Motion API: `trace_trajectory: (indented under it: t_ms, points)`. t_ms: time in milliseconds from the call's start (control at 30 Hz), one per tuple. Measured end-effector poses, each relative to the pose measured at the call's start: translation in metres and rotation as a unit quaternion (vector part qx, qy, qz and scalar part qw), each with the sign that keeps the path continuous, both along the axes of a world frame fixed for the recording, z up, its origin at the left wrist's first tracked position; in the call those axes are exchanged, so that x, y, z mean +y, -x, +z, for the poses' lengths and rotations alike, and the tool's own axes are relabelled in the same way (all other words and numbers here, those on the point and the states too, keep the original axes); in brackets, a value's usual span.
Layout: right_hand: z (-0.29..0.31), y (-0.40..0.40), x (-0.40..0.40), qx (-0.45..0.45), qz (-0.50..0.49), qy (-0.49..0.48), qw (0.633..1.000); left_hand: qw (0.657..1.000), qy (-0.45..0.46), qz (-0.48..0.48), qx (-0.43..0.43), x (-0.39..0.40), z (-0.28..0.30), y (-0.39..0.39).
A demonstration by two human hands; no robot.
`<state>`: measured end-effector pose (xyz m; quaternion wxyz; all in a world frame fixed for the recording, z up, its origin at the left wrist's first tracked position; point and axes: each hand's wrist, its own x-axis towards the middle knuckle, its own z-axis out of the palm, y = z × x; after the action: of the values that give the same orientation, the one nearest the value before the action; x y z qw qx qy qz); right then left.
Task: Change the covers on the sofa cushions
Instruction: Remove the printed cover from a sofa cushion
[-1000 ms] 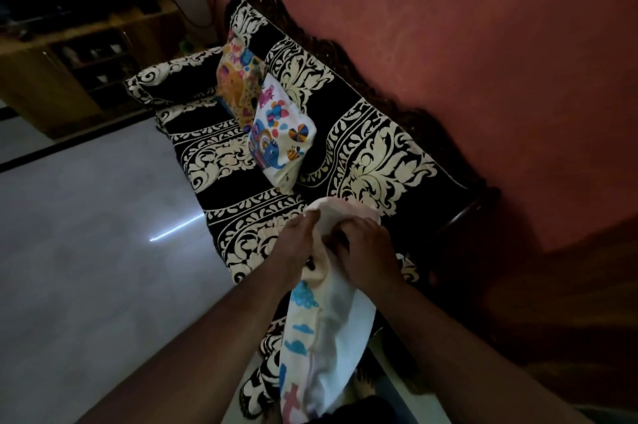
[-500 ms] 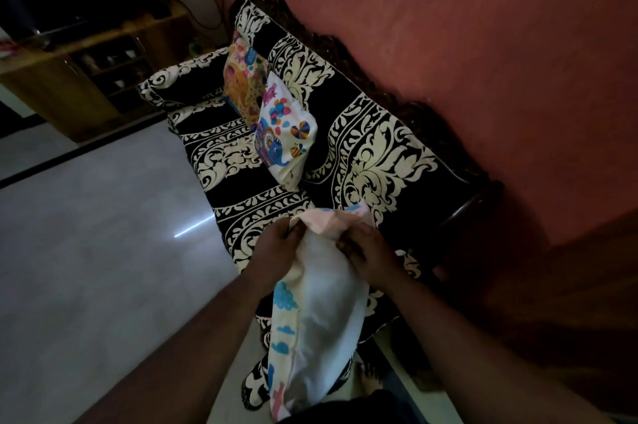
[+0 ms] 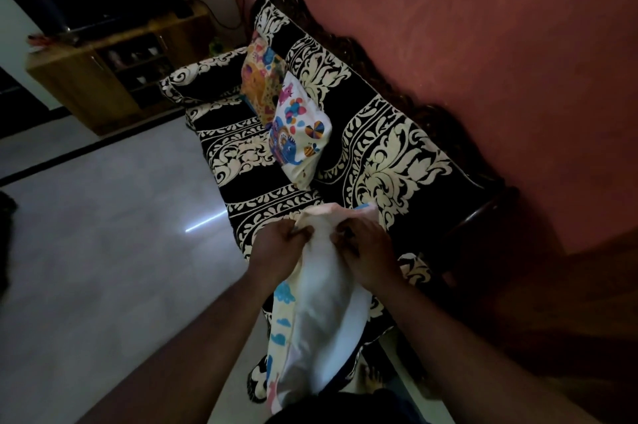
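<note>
**Both hands at the mouth of the cover, cushion half dressed**

Right now my left hand (image 3: pixel 279 247) has its fingers curled into the near edge of the cream printed fabric cover (image 3: pixel 281 323), pinching it at the opening, and my right hand (image 3: pixel 367 252) does the same on the other side, knuckles up, thumb tucked under the cloth. Between the two hands stands the plain white cushion insert (image 3: pixel 324 292), upright, with its bottom end hidden below the frame near my body. At the top the cover's pale pink lip (image 3: pixel 328 211) bunches just beyond my fingertips, so I judge the insert is mostly in but the mouth is not yet closed.

Handling looks easy in weight and awkward in shape: the insert is soft and light, it will squash and spring back, and the thin cover will slide and wrinkle instead of holding form. I would keep hold of the two sides of the opening, near the corners, and pull toward me while the filling settles; a grip on the middle would only bunch the cloth.

Both forearms reach forward and converge, wrists bent slightly down, hands near each other with the cushion between them.

Beyond the hands lies the black sofa with cream floral pattern (image 3: pixel 390 147). Farther along it lean a white cushion with colourful cartoon print (image 3: pixel 303 140) and, touching it behind, a yellow-orange printed cushion (image 3: pixel 260 78). Left of my left arm is pale glossy floor (image 3: pixel 103 251); far off stands a wooden cabinet (image 3: pixel 103 78), and a reddish wall (image 3: pixel 483 43) rises to my right.
</note>
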<state>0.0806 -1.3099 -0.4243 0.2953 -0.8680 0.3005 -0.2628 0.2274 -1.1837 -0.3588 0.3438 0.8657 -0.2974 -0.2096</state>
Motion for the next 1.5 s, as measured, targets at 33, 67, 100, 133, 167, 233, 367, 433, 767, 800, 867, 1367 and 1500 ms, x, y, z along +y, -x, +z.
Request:
trace_trajectory:
  t_ms: [33,67,100,133,167,233,367,433,767,800,867,1367,1500]
  points:
    - [0.004,-0.003,0.002,-0.016,-0.001,-0.005,1.0,1.0,0.01,0.003,0.02,0.0,0.0,0.002]
    - [0.008,-0.007,0.006,-0.024,0.006,-0.015,1.0,0.999,0.016,0.0,0.035,-0.001,0.0,0.004]
    - [0.011,-0.011,0.009,-0.03,0.018,-0.027,0.999,0.999,0.021,-0.005,0.045,-0.002,0.002,0.007]
    - [0.012,-0.014,0.011,-0.033,0.029,-0.047,0.998,0.998,0.027,-0.009,0.051,-0.003,0.003,0.008]
    - [0.012,-0.017,0.012,-0.034,0.033,-0.074,0.996,0.998,0.029,-0.012,0.054,-0.003,0.003,0.008]
    - [0.006,-0.015,0.01,-0.032,0.032,-0.124,0.991,0.997,0.026,-0.01,0.071,-0.001,0.002,0.004]
    - [-0.001,-0.004,0.003,-0.024,0.093,-0.122,0.988,0.98,0.038,-0.008,0.197,0.002,0.015,-0.001]
    - [0.003,-0.004,0.008,-0.038,0.116,-0.091,0.988,0.97,0.034,-0.036,0.238,-0.007,0.025,-0.005]
    - [-0.001,0.015,0.055,-0.07,0.141,-0.288,0.945,0.882,-0.368,-0.295,0.006,-0.046,0.006,-0.003]
    - [-0.004,0.02,0.05,-0.084,0.072,-0.317,0.942,0.883,-0.374,-0.283,0.016,-0.042,-0.002,-0.002]
    - [-0.023,0.029,0.033,-0.102,-0.085,-0.338,0.932,0.886,-0.369,-0.278,0.043,-0.035,-0.011,0.004]
    - [-0.089,0.006,-0.015,0.095,-0.14,-0.43,0.887,0.915,-0.326,-0.237,-0.024,-0.021,-0.048,0.031]
    - [-0.096,0.005,-0.018,0.126,-0.117,-0.407,0.897,0.925,-0.316,-0.199,-0.068,-0.013,-0.051,0.019]
